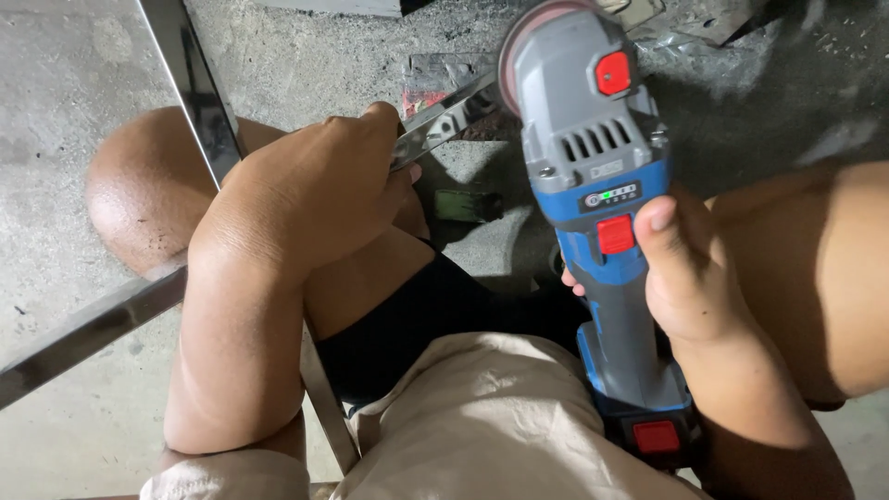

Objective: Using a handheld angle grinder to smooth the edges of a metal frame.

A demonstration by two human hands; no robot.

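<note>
Item 1: left hand (310, 199), centre-left of view. Fingers curled down and clamped over a polished metal bar (443, 118); knuckles up, forearm running down toward 6 o'clock. The bar is flat-faced, mirror-bright stainless stock that leaves the hand toward 2 o'clock and carries dark reflections.

Item 2: right hand (690, 278), at 4 o'clock. Wrapped around the slim grey neck of a cordless angle grinder (602, 185), thumb laid along the side just beside a red slide switch. Grip is firm.

Item 3: the angle grinder. Body of matt grey and glossy blue plastic, ribbed vent slots on the head, a red button on top, a small row of green indicator lights on the blue band. Boxy battery pack with a red catch at 5 o'clock. Its round, pinkish abrasive disc (528, 37) sits at 12 o'clock, edge-on and partly out of view, close to the far end of the bar; contact cannot be told.

Item 4: further metal frame tubing (88, 329), smooth and reflective, crossing from 9 o'clock toward 6 o'clock, with another length (194, 88) rising to 11 o'clock.

Item 5: concrete floor (56, 111), rough, grey, stained, with scraps of debris near 1 o'clock.

Item 6: beige cloth garment (491, 417), soft and creased, at 6 o'clock; dark fabric above it.
</note>
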